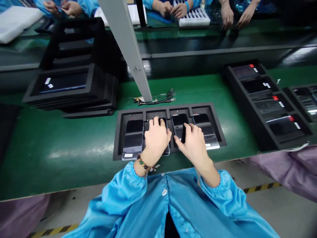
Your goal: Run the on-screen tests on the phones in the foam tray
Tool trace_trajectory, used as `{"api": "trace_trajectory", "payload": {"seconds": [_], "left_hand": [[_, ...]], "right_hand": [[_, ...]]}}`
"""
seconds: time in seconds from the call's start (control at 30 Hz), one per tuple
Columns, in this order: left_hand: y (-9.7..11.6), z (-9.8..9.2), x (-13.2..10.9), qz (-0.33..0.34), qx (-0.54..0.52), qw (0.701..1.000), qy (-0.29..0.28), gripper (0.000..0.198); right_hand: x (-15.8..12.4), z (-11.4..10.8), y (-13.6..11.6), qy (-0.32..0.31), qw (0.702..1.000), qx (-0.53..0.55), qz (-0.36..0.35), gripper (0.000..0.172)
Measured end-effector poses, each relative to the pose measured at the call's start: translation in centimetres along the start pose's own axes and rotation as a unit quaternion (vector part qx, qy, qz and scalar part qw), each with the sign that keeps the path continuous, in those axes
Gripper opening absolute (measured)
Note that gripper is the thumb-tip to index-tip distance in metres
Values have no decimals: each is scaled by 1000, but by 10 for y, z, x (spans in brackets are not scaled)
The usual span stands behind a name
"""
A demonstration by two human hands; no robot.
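A black foam tray (220, 134) lies on the green bench, and several phones rest in or over its compartments. My left hand (158, 136) is over the second phone (166, 151) from the left, its fingers curled round the phone's sides. On the third phone (177, 123), my right hand (193, 140) has its thumb at one edge and its fingers at the other. The leftmost phone (133, 140) and the rightmost phone (206, 130) are untouched; their lower ends overlap the tray's front rim.
Black cables (160, 100) lie behind the tray beside a grey post (131, 49). Stacked black trays (99, 92) stand at left, and a tall tray stack (244, 105) with phones at right. People's hands (173, 10) work across the bench.
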State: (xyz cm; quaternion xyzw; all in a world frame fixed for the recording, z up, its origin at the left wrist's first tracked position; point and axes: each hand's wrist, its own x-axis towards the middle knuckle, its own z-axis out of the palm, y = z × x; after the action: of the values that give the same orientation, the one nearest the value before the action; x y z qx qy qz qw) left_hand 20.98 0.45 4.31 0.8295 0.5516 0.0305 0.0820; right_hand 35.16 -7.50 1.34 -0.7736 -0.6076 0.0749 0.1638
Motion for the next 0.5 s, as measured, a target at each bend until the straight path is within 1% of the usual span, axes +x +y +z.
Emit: {"api": "trace_trajectory", "payload": {"seconds": [0.1,0.23,0.33,0.4,0.43,0.5], "left_hand": [[4,-1,2,-11,10,1000,-8,47],[10,2,2,-15,13,1000,-7,51],[9,5,1,-12,2,1000,-6,49],[-5,4,-3,13,-23,1000,12,48],[-17,2,-7,32,-43,998,30,49],[-51,-4,-19,65,-87,991,78,50]], "right_hand": [[1,-3,-2,3,1000,0,21,61],[2,-3,-10,7,999,-1,38,55],[2,-2,-15,1,999,0,43,57],[-1,-6,-9,1,999,28,20,62],[-3,-11,-1,7,999,54,3,63],[-12,-25,26,37,993,112,-20,59]]}}
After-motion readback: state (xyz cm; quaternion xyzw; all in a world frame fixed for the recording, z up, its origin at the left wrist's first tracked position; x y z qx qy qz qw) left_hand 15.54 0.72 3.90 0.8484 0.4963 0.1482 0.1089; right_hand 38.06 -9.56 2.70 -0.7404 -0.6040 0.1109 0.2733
